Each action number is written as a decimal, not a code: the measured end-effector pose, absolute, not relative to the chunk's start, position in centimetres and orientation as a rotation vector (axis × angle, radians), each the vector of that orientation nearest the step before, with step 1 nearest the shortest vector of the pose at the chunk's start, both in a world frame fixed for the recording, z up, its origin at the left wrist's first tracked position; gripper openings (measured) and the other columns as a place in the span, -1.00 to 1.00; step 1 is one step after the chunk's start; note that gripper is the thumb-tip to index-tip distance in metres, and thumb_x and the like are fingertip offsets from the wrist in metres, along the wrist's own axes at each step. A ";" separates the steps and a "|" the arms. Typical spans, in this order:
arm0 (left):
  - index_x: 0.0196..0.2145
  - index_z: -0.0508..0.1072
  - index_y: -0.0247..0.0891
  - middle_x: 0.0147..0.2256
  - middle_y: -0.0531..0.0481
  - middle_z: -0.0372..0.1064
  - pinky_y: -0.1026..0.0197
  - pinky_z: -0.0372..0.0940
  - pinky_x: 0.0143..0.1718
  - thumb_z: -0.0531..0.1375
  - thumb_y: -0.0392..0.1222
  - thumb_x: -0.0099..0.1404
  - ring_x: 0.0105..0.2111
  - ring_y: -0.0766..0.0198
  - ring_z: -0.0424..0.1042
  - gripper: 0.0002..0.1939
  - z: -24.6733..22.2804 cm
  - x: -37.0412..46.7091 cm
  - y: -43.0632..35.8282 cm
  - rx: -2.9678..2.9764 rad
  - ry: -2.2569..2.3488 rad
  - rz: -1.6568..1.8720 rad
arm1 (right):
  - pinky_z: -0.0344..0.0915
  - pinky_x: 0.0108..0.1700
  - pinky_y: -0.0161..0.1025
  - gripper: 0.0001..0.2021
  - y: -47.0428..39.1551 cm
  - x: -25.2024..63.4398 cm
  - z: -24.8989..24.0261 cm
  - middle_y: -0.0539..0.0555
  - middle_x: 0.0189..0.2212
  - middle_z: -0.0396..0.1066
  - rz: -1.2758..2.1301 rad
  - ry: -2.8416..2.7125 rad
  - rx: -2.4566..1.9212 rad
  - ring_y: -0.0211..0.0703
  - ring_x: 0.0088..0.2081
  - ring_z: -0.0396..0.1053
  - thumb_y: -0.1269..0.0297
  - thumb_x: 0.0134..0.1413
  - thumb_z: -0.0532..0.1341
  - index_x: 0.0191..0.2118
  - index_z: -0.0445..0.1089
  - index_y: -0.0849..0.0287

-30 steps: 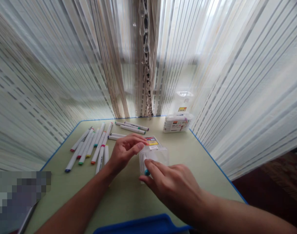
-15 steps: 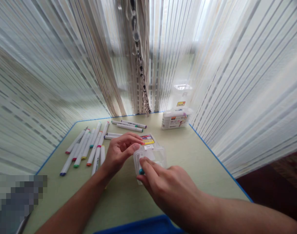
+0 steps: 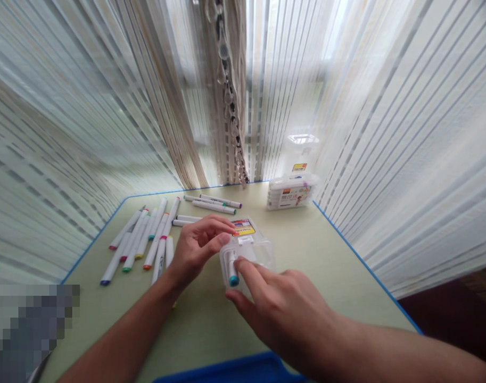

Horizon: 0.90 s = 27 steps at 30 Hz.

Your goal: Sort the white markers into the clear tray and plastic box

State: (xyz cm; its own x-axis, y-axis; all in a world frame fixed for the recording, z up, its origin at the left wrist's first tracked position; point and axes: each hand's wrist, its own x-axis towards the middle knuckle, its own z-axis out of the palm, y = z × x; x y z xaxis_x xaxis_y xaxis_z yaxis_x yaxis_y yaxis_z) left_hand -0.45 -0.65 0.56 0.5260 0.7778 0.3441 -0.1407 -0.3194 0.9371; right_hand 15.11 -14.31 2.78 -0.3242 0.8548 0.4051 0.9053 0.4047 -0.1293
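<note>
A clear plastic marker case [image 3: 266, 255] lies open on the table in front of me, its lid with a yellow label [image 3: 243, 228] folded away from me. My left hand [image 3: 198, 244] is closed on the case's left edge near the hinge, thumb and fingers together. Inside the case, along its left side, rests a white marker with a teal cap end [image 3: 233, 276]. My right hand [image 3: 274, 298] is over the case, fingertips touching that marker while the thumb stands apart below it. Part of the case is hidden behind the right hand.
Several white markers with coloured ends [image 3: 147, 239] lie spread on the table at left, more [image 3: 213, 204] behind. A second clear case [image 3: 293, 194] stands at back right, lid raised. A blue tray-like object [image 3: 230, 369] sits at the near edge. String curtains [image 3: 179, 96] hang around.
My right thumb has moved away from the teal-ended marker, and more of the marker now shows in the case. My left hand stays at the case's edge. The view has shifted slightly.
</note>
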 end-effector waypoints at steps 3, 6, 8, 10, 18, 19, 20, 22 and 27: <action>-0.30 0.69 -0.18 -0.19 -0.10 0.54 0.21 0.38 -0.14 0.35 -0.17 0.25 -0.16 0.14 0.50 -0.90 0.5 -0.4 -0.6 1.627 0.547 1.021 | 0.09 -0.66 -0.18 -0.77 -14.4 15.2 2.8 0.16 -0.26 0.62 -0.162 -2.223 -1.499 -0.11 -0.55 0.51 0.21 0.28 0.26 -0.10 0.45 0.29; -0.28 0.68 -0.18 -0.17 -0.09 0.52 0.23 0.36 -0.21 0.32 -0.15 0.28 -0.17 0.16 0.48 -0.87 0.3 -0.5 -0.6 1.611 0.522 1.019 | 0.14 -0.66 -0.18 -0.76 -14.5 15.4 2.7 0.19 -0.21 0.63 -0.189 -2.182 -1.460 -0.12 -0.56 0.51 0.20 0.30 0.23 -0.10 0.45 0.30; -0.27 0.67 -0.21 -0.15 -0.10 0.52 0.26 0.32 -0.31 0.29 -0.13 0.30 -0.27 0.23 0.44 -0.84 0.0 -0.5 -0.5 1.609 0.508 1.032 | 0.17 -0.65 -0.19 -0.78 -14.6 15.6 2.6 0.20 -0.20 0.63 -0.213 -2.146 -1.409 -0.14 -0.54 0.52 0.21 0.31 0.21 -0.12 0.45 0.29; -0.27 0.66 -0.25 -0.17 -0.11 0.52 0.26 0.27 -0.37 0.26 -0.11 0.33 -0.39 0.31 0.37 -0.79 -0.1 -0.6 -0.4 1.597 0.502 1.061 | 0.20 -0.64 -0.22 -0.80 -14.8 15.8 2.7 0.18 -0.21 0.64 -0.233 -2.091 -1.334 -0.17 -0.52 0.53 0.23 0.31 0.21 -0.14 0.46 0.27; -0.25 0.60 -0.31 -0.34 -0.01 0.47 0.28 0.22 -0.49 0.24 -0.07 0.33 -0.54 0.39 0.29 -0.76 0.7 -0.5 0.6 1.421 0.721 1.238 | 0.39 -0.40 -0.35 -0.94 -14.7 17.7 5.9 0.03 -0.42 0.61 -0.309 -1.824 -1.016 -0.31 -0.54 0.48 0.43 0.20 0.27 -0.25 0.52 0.24; -0.25 0.59 -0.31 -0.30 -0.02 0.48 0.28 0.23 -0.50 0.25 -0.09 0.31 -0.55 0.40 0.29 -0.77 0.8 -0.6 0.9 1.408 0.758 1.255 | 0.37 -0.43 -0.35 -0.93 -14.4 18.2 6.3 0.02 -0.45 0.60 -0.289 -1.799 -1.060 -0.33 -0.57 0.45 0.41 0.21 0.27 -0.29 0.53 0.22; -0.24 0.58 -0.32 -0.30 -0.02 0.49 0.28 0.24 -0.50 0.24 -0.10 0.29 -0.56 0.40 0.29 -0.77 0.9 -0.8 1.2 1.412 0.800 1.261 | 0.34 -0.48 -0.36 -0.89 -13.8 18.7 6.6 0.01 -0.49 0.58 -0.264 -1.772 -1.111 -0.34 -0.60 0.42 0.40 0.22 0.27 -0.33 0.53 0.21; -0.23 0.58 -0.33 -0.32 -0.03 0.50 0.27 0.27 -0.48 0.23 -0.15 0.26 -0.55 0.38 0.31 -0.78 1.0 -1.2 2.0 1.501 0.917 1.252 | 0.26 -0.57 -0.36 -0.82 -12.3 19.7 7.0 -0.04 -0.64 0.45 -0.180 -1.676 -1.207 -0.36 -0.67 0.33 0.34 0.25 0.26 -0.38 0.54 0.21; -0.18 0.61 -0.32 -0.24 -0.10 0.58 0.14 0.39 -0.20 0.12 -0.45 0.18 -0.35 0.20 0.48 -0.68 0.4 -2.8 3.5 2.276 1.279 0.903 | 0.18 -0.68 -0.38 -0.72 -7.2 21.5 6.1 0.10 -0.48 0.58 0.321 -1.516 -1.237 -0.38 -0.71 0.28 0.17 0.25 0.25 -0.36 0.55 0.28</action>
State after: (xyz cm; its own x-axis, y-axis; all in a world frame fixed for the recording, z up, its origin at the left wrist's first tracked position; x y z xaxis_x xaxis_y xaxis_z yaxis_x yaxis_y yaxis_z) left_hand -2.79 3.53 0.36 0.3805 0.8568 0.3481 0.6150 -0.5156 0.5967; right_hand 21.49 -7.24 6.14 0.1443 0.8164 0.5592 0.5198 0.4183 -0.7449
